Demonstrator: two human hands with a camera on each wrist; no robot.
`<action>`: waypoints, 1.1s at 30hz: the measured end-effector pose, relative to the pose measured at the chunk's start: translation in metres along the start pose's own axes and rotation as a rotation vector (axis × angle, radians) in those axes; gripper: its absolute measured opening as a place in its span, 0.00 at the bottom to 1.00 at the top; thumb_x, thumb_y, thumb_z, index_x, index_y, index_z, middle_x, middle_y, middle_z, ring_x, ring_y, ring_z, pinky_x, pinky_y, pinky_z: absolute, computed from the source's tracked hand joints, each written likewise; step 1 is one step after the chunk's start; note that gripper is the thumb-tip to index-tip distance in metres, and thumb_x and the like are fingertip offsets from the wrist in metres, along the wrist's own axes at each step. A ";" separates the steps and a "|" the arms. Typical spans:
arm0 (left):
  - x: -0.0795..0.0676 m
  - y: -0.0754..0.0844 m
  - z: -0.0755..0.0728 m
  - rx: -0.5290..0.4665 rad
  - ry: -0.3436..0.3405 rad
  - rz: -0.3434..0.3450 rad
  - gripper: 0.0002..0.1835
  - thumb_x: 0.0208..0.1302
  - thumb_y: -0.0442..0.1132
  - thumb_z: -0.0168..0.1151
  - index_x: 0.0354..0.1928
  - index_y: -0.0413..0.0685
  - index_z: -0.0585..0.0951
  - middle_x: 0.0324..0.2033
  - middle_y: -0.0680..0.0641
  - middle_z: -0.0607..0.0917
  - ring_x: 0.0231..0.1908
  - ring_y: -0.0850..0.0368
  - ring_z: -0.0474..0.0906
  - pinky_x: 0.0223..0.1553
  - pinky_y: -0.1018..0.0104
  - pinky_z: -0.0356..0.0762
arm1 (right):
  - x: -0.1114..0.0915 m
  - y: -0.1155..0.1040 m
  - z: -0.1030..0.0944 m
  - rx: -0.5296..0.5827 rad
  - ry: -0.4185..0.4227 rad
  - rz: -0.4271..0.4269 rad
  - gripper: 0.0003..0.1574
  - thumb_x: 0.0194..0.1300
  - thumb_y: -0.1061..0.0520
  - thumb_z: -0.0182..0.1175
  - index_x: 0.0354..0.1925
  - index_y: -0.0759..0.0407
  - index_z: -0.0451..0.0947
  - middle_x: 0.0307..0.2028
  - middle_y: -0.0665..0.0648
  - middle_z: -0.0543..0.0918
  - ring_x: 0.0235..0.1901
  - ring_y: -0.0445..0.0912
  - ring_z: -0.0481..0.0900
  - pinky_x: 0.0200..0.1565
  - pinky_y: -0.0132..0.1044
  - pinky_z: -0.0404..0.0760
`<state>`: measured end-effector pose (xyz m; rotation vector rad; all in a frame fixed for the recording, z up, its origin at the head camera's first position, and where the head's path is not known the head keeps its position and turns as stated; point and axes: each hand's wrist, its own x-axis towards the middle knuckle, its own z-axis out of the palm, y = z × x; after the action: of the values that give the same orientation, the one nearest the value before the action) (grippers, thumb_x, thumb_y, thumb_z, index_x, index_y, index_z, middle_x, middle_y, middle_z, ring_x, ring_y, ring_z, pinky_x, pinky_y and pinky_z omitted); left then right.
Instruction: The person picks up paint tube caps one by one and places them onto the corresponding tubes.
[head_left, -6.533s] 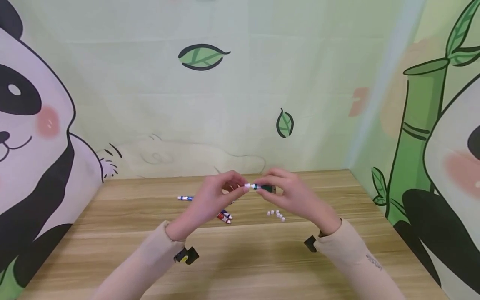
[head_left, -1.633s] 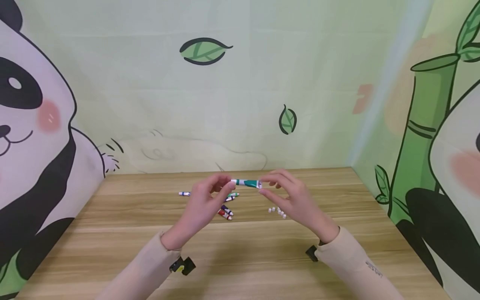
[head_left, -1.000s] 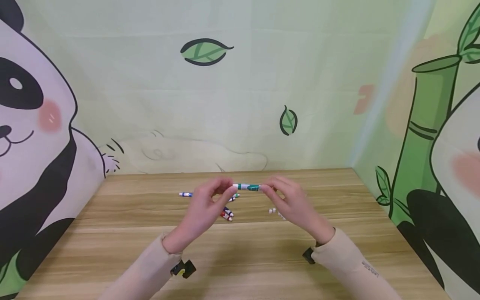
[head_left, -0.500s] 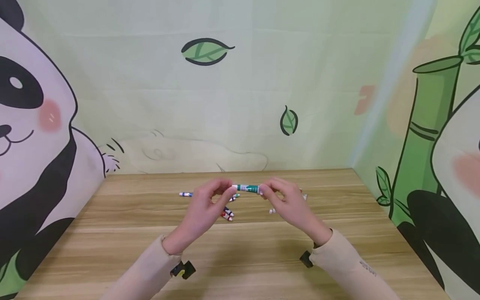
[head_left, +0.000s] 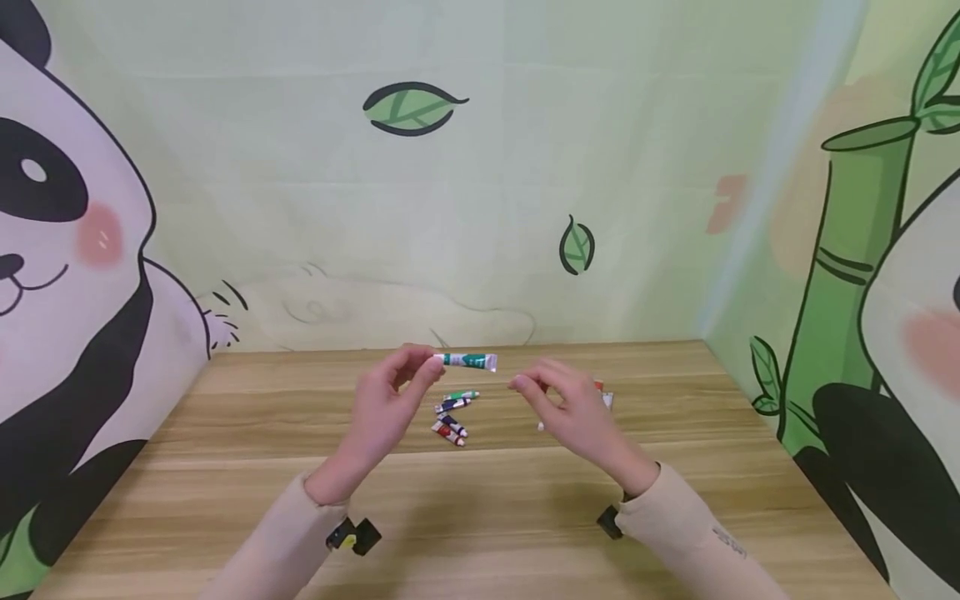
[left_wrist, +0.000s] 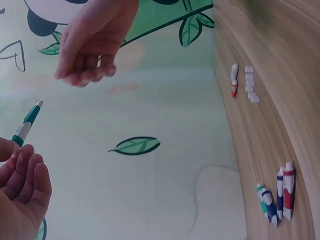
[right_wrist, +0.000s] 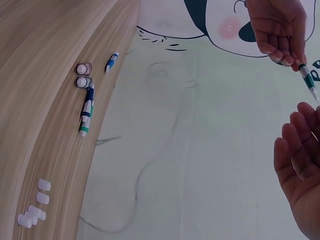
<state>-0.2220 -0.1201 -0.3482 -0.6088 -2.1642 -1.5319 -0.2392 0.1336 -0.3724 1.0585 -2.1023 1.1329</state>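
Observation:
In the head view my left hand (head_left: 390, 400) pinches a green-and-white paint tube (head_left: 472, 362) by its cap end, thumb against fingers, above the table. The tube lies level, its flat crimped end pointing right; the fingers hide the cap. My right hand (head_left: 566, 402) is just right of that end, apart from it. Its fingers are loosely curled, and the left wrist view shows nothing in that right hand (left_wrist: 95, 42). Below, on the table, lie a green tube (head_left: 461, 396), two dark blue tubes and a red tube (head_left: 448, 434).
Several small white caps (right_wrist: 37, 212) sit in a loose row on the wooden table (head_left: 480, 517), partly behind my right hand in the head view. Near them lies a white-and-orange tube (left_wrist: 234, 80). Another blue tube (right_wrist: 111, 62) lies far left. A printed cloth wall (head_left: 480, 208) stands behind.
Earlier the left hand held a white cap beside the tube's nozzle; then both hands gripped the tube's ends. Now the right hand has let go, and the left has moved left with the tube.

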 end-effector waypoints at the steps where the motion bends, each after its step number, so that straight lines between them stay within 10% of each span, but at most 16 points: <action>1: 0.001 0.000 -0.002 -0.001 0.008 -0.008 0.09 0.72 0.38 0.63 0.45 0.38 0.83 0.36 0.44 0.87 0.38 0.48 0.83 0.39 0.69 0.80 | -0.001 0.001 0.000 -0.005 0.002 0.001 0.07 0.70 0.66 0.61 0.39 0.57 0.85 0.33 0.47 0.83 0.31 0.39 0.76 0.31 0.33 0.77; 19: 0.003 -0.036 -0.049 0.103 0.084 -0.118 0.15 0.74 0.43 0.60 0.47 0.36 0.83 0.38 0.39 0.86 0.38 0.55 0.82 0.37 0.75 0.79 | -0.011 0.020 -0.014 -0.066 0.053 -0.029 0.08 0.65 0.70 0.64 0.39 0.60 0.85 0.32 0.48 0.83 0.30 0.39 0.75 0.31 0.30 0.74; 25: 0.001 -0.054 -0.065 0.156 0.087 -0.185 0.18 0.75 0.46 0.59 0.48 0.35 0.82 0.39 0.37 0.86 0.37 0.62 0.81 0.37 0.75 0.79 | -0.015 0.032 -0.027 -0.120 0.047 0.055 0.06 0.67 0.67 0.64 0.40 0.61 0.85 0.30 0.48 0.82 0.30 0.39 0.75 0.31 0.33 0.75; 33: -0.003 -0.074 -0.076 0.204 0.071 -0.254 0.18 0.76 0.45 0.58 0.49 0.33 0.81 0.40 0.37 0.86 0.41 0.45 0.82 0.37 0.74 0.78 | -0.024 0.050 -0.042 -0.099 0.026 0.304 0.09 0.75 0.60 0.58 0.43 0.60 0.85 0.41 0.55 0.86 0.37 0.44 0.79 0.39 0.39 0.82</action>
<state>-0.2552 -0.2145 -0.3830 -0.2158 -2.3745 -1.4037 -0.2634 0.1963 -0.3909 0.6906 -2.3274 1.1580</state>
